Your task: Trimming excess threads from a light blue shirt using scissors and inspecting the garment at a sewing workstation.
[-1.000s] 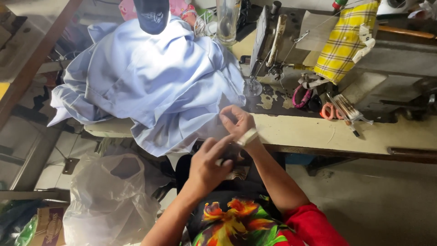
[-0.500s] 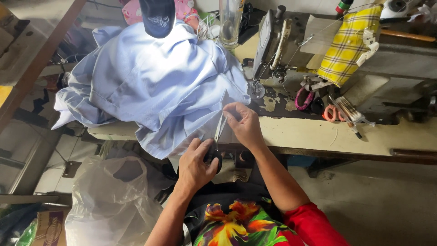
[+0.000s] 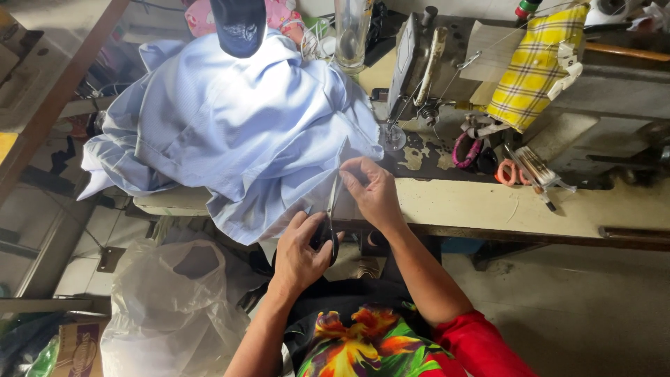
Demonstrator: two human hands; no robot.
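Two hands: both busy at the table's near edge.
Left hand (image 3: pixel 301 246): fingers closed through the handles of dark metal scissors (image 3: pixel 329 222), blades pointing up into the cloth.
Right hand (image 3: pixel 373 188): pinching the hem of the pale blue cotton shirt (image 3: pixel 230 132), which is heaped over the cream wooden sewing table (image 3: pixel 488 206).
Behind: grey sewing machine (image 3: pixel 419 63), yellow checked cloth (image 3: pixel 534 66).

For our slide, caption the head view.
Left hand works scissors at light blue shirt; right hand pinches its edge.
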